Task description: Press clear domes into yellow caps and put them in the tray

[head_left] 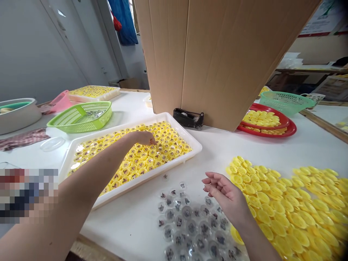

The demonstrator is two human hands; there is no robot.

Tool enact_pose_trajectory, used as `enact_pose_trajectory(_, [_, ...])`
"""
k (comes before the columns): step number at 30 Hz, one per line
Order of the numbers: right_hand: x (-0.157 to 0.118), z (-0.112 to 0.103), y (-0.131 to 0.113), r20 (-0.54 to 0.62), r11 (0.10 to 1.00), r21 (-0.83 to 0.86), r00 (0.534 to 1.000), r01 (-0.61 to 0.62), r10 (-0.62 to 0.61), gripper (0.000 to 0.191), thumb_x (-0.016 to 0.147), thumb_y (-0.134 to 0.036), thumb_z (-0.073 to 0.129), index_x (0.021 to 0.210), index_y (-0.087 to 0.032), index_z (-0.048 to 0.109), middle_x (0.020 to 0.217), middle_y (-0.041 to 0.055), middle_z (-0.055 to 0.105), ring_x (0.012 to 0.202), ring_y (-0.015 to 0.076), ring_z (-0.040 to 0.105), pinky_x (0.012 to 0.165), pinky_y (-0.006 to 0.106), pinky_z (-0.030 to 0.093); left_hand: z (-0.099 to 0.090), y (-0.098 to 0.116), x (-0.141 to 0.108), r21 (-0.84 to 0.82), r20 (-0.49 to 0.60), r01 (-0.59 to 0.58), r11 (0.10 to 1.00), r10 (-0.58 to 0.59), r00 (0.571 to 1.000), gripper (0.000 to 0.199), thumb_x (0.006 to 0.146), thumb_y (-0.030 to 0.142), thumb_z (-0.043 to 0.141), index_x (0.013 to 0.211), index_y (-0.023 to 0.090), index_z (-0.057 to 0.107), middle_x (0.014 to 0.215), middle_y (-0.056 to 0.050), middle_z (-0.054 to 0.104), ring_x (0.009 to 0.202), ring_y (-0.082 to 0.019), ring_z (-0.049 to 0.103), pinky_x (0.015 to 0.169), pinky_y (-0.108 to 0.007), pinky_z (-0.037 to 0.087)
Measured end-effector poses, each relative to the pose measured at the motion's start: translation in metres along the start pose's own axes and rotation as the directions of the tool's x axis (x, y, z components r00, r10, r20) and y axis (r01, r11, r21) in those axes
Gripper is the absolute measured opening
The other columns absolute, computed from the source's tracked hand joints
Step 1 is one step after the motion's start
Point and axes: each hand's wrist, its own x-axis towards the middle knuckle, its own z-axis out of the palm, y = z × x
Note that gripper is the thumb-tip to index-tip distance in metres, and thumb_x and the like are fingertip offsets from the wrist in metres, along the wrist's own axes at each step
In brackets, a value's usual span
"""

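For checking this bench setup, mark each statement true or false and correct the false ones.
1. The left hand rests among yellow caps in the white tray. True.
2. The right hand grips a yellow cap. False: it holds nothing visible and hangs open above clear plastic domes.
3. The black tape dispenser sits on top of the cardboard box. False: it stands on the white table beside the box's foot.
4. The stacked red plates hold yellow caps. True.
5. The lime-green basket is full of yellow caps. False: no caps show in it, only something shiny.
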Motion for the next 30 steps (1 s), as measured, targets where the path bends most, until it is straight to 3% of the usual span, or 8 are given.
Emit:
enact_pose_trajectory(8, [0.011,-0.039,-0.005,-0.207,0.972,-0.231,0.974,0.038,-0.088,0.029,0.077,-0.036,0.059,0.099,-0.019,0.060,0.088,0.0055,0.065,0.075,0.0173,0.062,0.067,0.030,0.051,0.016,0.001,-0.005,0.074,0.000,-0.074,0.995,0.074,0.997,0.046,0.066,0.008,0.047,0.101,0.027,0.070,0.110,0.000,0.066,0.098,-0.019,0.059,0.084,-0.024,0.044])
enact_pose_trajectory(12, [0.009,-0.059,-0.006,-0.085,0.780,-0.624,0.990,0.034,-0.111,0.014,0.080,-0.026,0.053,0.085,-0.019,0.063,0.082,0.0027,0.064,0.075,0.0155,0.061,0.071,0.028,0.047,0.016,0.008,-0.014,0.159,-0.174,-0.060,0.985,0.088,0.981,0.052,0.067,0.013,0.046,0.114,0.026,0.064,0.111,-0.003,0.065,0.105,-0.023,0.055,0.090,-0.032,0.042])
enact_pose_trajectory(17, [0.008,-0.047,0.005,0.063,0.686,-0.726,0.998,0.058,-0.017,0.016,0.062,-0.009,0.064,0.073,-0.020,0.066,0.079,0.0018,0.060,0.067,0.0149,0.056,0.064,0.027,0.039,0.018,0.070,-0.046,0.226,-0.551,-0.138,0.964,0.243,0.799,0.038,0.077,0.024,0.044,0.107,0.022,0.067,0.105,-0.006,0.065,0.100,-0.024,0.055,0.095,-0.038,0.040])
enact_pose_trajectory(21, [0.009,-0.036,0.010,0.093,0.700,-0.712,0.996,0.057,0.014,0.018,0.055,-0.004,0.066,0.063,-0.019,0.062,0.069,-0.0002,0.057,0.060,0.0134,0.053,0.056,0.025,0.035,0.038,0.136,-0.060,0.187,-0.562,-0.409,0.893,0.438,0.701,0.031,0.079,0.024,0.046,0.100,0.020,0.068,0.096,-0.004,0.068,0.092,-0.022,0.058,0.088,-0.036,0.044])
enact_pose_trajectory(23, [0.009,-0.039,0.008,0.079,0.734,-0.678,0.997,0.046,0.011,0.017,0.056,-0.005,0.066,0.058,-0.019,0.058,0.058,-0.0029,0.054,0.055,0.0124,0.051,0.053,0.024,0.035,0.055,0.163,-0.056,0.113,-0.528,-0.475,0.872,0.458,0.715,0.029,0.079,0.022,0.048,0.100,0.020,0.068,0.095,-0.004,0.068,0.091,-0.021,0.059,0.086,-0.034,0.045])
enact_pose_trajectory(25, [0.009,-0.049,0.003,0.033,0.784,-0.620,0.999,0.032,-0.015,0.013,0.061,-0.010,0.066,0.061,-0.020,0.059,0.054,-0.0046,0.055,0.052,0.0116,0.052,0.052,0.023,0.038,0.073,0.187,-0.046,-0.008,-0.478,-0.468,0.883,0.408,0.778,0.028,0.078,0.021,0.049,0.099,0.020,0.068,0.093,-0.003,0.068,0.087,-0.019,0.060,0.083,-0.031,0.047])
enact_pose_trajectory(28, [0.008,-0.070,-0.004,-0.145,0.860,-0.510,0.985,0.006,-0.093,0.008,0.075,-0.025,0.058,0.081,-0.021,0.061,0.068,-0.0024,0.062,0.057,0.0120,0.059,0.055,0.023,0.045,0.100,0.219,-0.027,-0.186,-0.362,-0.394,0.900,0.310,0.879,0.027,0.076,0.020,0.052,0.099,0.020,0.067,0.087,-0.001,0.069,0.079,-0.017,0.062,0.077,-0.026,0.048])
enact_pose_trajectory(30, [0.008,-0.084,-0.009,-0.295,0.894,-0.448,0.945,-0.005,-0.142,0.018,0.083,-0.034,0.049,0.091,-0.020,0.057,0.078,0.0010,0.063,0.062,0.0134,0.063,0.056,0.025,0.048,0.117,0.240,-0.015,-0.229,-0.320,-0.379,0.896,0.298,0.899,0.029,0.072,0.022,0.057,0.099,0.020,0.066,0.086,-0.001,0.068,0.077,-0.017,0.062,0.074,-0.026,0.049])
